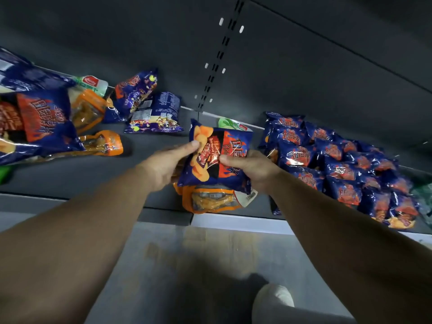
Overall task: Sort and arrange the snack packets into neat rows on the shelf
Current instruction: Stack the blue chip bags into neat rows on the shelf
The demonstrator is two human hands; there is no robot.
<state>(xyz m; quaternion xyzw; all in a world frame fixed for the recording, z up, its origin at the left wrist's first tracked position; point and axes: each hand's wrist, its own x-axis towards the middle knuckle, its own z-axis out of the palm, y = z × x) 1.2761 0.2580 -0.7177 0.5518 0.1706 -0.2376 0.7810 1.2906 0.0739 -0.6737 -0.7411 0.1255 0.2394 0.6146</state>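
A pale rounded shoe (273,298) is showing nearest. Beyond it, the left hand (163,164) and right hand (250,167) are both clamping a glossy blue-and-orange crisp packet (217,157) above the dark grey metal shelf (70,178), left of the arranged blue packets (339,169).

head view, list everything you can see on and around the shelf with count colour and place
held chip packet: one, blue and orange, shelf middle, gripped from both sides
arranged chip packets: many, too overlapped to count, blue and orange, rows at shelf right
loose chip packets: at least two, blue and orange, shelf far left
purple snack packets: two, blue-purple, back of shelf left of centre
orange pouches: at least three, orange with clear windows, one under the held packet, others at left
green and white packets: two partly hidden, against the back wall
shelf: one, dark grey
shoe: one, pale, floor below
left hand: one, fingers on packet's left edge
right hand: one, on packet's right edge
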